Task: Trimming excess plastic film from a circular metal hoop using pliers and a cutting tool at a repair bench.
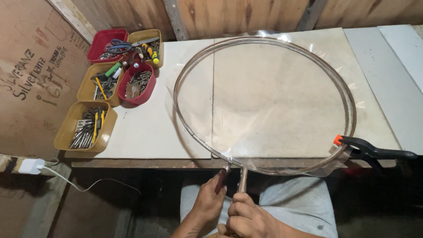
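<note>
Large round metal hoop (pixel 264 103) w/ clear plastic film stretched over it lies flat on the pale board tabletop (pixel 154 128), spanning most of the middle. Its two ends come together at the near edge, where twin shafts (pixel 234 172) stick out past the table edge toward the person, roughly side by side, long axis running near–far.

Both hands sit directly below that junction, on the near side. Left hand (pixel 208 200) is wrapped shut around a dark reddish-handled tool (pixel 221 178) whose tip points up/far at the left shaft; can't tell if the tip actually touches metal. Right hand (pixel 246 216) is just beside the left, fingers curled closed around the right silvery shaft (pixel 242 178), thumb side up. Left hand is slightly farther in and nearer the hoop rim; the right sits lower, closer to the lap.

At right, a black spring clamp w/ orange tip (pixel 374 152) pinches film + rim at the near-right table edge.

Far left: mustard-yellow and red plastic trays (pixel 86 128) w/ bits, screwdrivers, scissors, well apart from the hands. White charger plug (pixel 30 166) w/ cable lies near left.
</note>
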